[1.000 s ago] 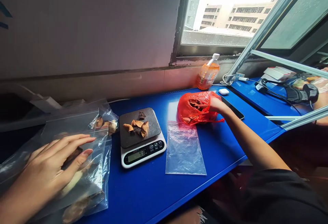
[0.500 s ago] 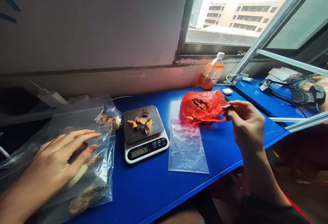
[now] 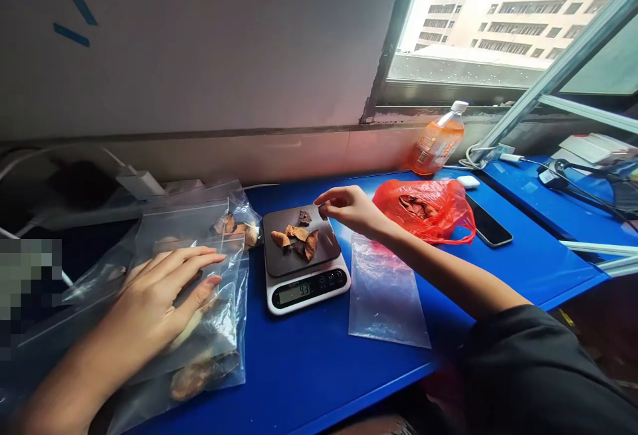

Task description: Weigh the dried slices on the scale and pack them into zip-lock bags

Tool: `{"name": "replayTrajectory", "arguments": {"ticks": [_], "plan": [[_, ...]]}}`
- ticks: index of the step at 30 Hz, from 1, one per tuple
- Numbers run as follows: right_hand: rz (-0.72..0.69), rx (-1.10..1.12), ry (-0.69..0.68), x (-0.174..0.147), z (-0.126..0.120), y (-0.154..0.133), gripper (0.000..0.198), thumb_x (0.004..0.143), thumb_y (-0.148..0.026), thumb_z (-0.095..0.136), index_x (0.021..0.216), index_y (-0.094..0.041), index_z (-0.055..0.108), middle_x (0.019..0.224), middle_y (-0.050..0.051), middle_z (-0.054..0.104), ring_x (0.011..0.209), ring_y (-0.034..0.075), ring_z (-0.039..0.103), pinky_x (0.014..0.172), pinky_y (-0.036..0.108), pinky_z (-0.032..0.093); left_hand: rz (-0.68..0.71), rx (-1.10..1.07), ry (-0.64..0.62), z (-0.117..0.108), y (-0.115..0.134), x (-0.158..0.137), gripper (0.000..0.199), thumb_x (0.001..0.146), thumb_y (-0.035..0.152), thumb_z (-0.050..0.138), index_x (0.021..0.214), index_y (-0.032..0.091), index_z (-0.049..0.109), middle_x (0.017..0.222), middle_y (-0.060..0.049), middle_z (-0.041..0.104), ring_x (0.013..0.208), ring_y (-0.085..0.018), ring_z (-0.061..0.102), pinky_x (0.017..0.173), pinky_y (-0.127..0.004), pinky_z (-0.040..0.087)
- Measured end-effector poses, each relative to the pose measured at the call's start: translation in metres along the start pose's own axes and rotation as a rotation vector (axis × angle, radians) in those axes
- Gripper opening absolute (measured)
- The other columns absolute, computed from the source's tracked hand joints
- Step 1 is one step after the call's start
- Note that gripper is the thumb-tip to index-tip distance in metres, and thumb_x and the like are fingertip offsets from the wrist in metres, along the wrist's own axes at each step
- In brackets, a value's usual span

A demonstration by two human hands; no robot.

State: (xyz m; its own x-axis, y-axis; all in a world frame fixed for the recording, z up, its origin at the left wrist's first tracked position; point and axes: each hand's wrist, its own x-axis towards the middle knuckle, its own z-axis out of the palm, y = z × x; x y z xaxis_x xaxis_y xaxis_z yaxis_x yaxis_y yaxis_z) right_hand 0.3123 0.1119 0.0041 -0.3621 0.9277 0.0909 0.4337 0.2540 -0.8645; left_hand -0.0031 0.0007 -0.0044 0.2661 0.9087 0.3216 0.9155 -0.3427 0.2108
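The fingers (image 3: 331, 194) of the right hand (image 3: 356, 209) are pinched nearly together at the far right corner of the scale (image 3: 282, 264), with what looks like a small held piece (image 3: 323, 212), dark and mostly hidden, between thumb and forefinger. Whether they touch the plate, I cannot tell.

The held piece should be very light, dry and stiff, more likely to crumble than to slip. A gentle pinch on its thicker edge suits it; a hard squeeze could break it. The brown pieces (image 3: 310, 246) on the plate look much the same: curled, rough and brittle, with raised edges that give thumb and forefinger something to take.

These lie just to the left of the right fingertips and nearer the wearer, grouped about the middle of the plate. A dark chip (image 3: 304, 217) sits closest to the fingertips, apart from them. The red bag (image 3: 451, 206), thin and soft, stands to the right beyond the wrist, its mouth showing more dark pieces (image 3: 417, 207). A clear bag (image 3: 383, 302) lies flat on the table (image 3: 299, 368), partly under the forearm.

The left hand (image 3: 159, 295) rests palm down over the filled bags (image 3: 226, 322), its fingers straight and thumb spread, gripping nothing visible.
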Motion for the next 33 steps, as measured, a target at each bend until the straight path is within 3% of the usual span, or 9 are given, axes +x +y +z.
{"name": "replayTrajectory", "arguments": {"ticks": [7,10,14,17,18,21,22,28,33], "plan": [[-0.037,-0.153,0.131,-0.008,-0.013,-0.013,0.018,0.087,-0.034,0.059,0.089,-0.017,0.064,0.088,0.004,0.067,0.073,0.012,0.056,0.069,0.027,0.046,0.111,0.041,-0.053,-0.002,-0.011,-0.004,0.033,0.092,0.045,0.043,0.114,0.031,0.063,0.119,-0.001,0.068,0.108,-0.025,0.062,0.090,-0.040,0.045],[-0.146,-0.079,0.371,-0.027,-0.050,-0.022,0.018,0.087,-0.036,0.060,0.086,-0.019,0.061,0.083,0.004,0.066,0.076,0.014,0.061,0.070,0.029,0.049,0.124,0.062,-0.062,-0.002,-0.015,-0.006,0.033,0.092,0.044,0.044,0.117,0.032,0.061,0.121,0.000,0.066,0.110,-0.025,0.061,0.091,-0.039,0.045],[-0.263,-0.158,0.893,-0.071,-0.098,-0.018,0.011,0.086,-0.034,0.060,0.085,-0.024,0.061,0.078,0.003,0.064,0.067,0.016,0.060,0.066,0.034,0.049,0.091,0.063,-0.050,-0.001,-0.009,-0.007,0.034,0.091,0.048,0.045,0.115,0.031,0.063,0.120,-0.001,0.066,0.109,-0.025,0.061,0.090,-0.040,0.045],[-0.208,-0.275,1.039,-0.093,-0.095,0.003,0.008,0.087,-0.030,0.058,0.084,-0.023,0.063,0.071,0.004,0.061,0.060,0.016,0.056,0.059,0.034,0.046,0.071,0.036,-0.004,0.001,-0.003,-0.004,0.037,0.091,0.050,0.041,0.109,0.029,0.066,0.115,-0.003,0.069,0.106,-0.027,0.062,0.090,-0.043,0.045],[-0.171,-0.332,0.911,-0.094,-0.084,0.012,0.009,0.087,-0.028,0.057,0.084,-0.022,0.063,0.072,0.004,0.062,0.060,0.016,0.056,0.058,0.033,0.046,0.063,0.026,0.001,0.002,-0.001,-0.003,0.039,0.090,0.052,0.040,0.107,0.029,0.067,0.114,-0.003,0.069,0.106,-0.027,0.063,0.090,-0.044,0.045],[-0.143,-0.460,0.252,-0.079,-0.043,0.036,0.025,0.087,-0.026,0.059,0.110,-0.018,0.064,0.088,0.007,0.068,0.072,0.016,0.062,0.068,0.033,0.050,0.023,0.009,-0.028,0.003,0.001,-0.001,0.043,0.090,0.055,0.037,0.107,0.029,0.067,0.114,-0.004,0.069,0.108,-0.029,0.061,0.092,-0.049,0.045],[-0.164,-0.506,0.140,-0.070,-0.031,0.042,0.028,0.086,-0.024,0.058,0.113,-0.017,0.063,0.093,0.008,0.068,0.074,0.016,0.062,0.072,0.033,0.051,0.010,0.008,-0.048,0.003,0.002,0.000,0.044,0.089,0.055,0.037,0.108,0.028,0.067,0.115,-0.004,0.069,0.109,-0.030,0.061,0.092,-0.050,0.045],[-0.234,-0.623,-0.078,-0.026,-0.013,0.063,0.013,0.087,-0.018,0.057,0.094,-0.017,0.068,0.096,0.009,0.065,0.086,0.017,0.060,0.081,0.030,0.049,-0.054,-0.032,-0.081,0.000,0.006,0.001,0.048,0.090,0.055,0.035,0.108,0.025,0.068,0.114,-0.006,0.069,0.109,-0.029,0.060,0.094,-0.048,0.044],[-0.287,-0.791,-0.027,-0.028,-0.013,0.069,0.019,0.092,-0.020,0.050,0.091,-0.016,0.068,0.092,0.010,0.066,0.084,0.018,0.059,0.079,0.032,0.046,-0.032,-0.027,-0.082,0.002,0.006,0.000,0.045,0.091,0.053,0.037,0.108,0.025,0.068,0.115,-0.006,0.068,0.110,-0.028,0.059,0.094,-0.048,0.043]]}}
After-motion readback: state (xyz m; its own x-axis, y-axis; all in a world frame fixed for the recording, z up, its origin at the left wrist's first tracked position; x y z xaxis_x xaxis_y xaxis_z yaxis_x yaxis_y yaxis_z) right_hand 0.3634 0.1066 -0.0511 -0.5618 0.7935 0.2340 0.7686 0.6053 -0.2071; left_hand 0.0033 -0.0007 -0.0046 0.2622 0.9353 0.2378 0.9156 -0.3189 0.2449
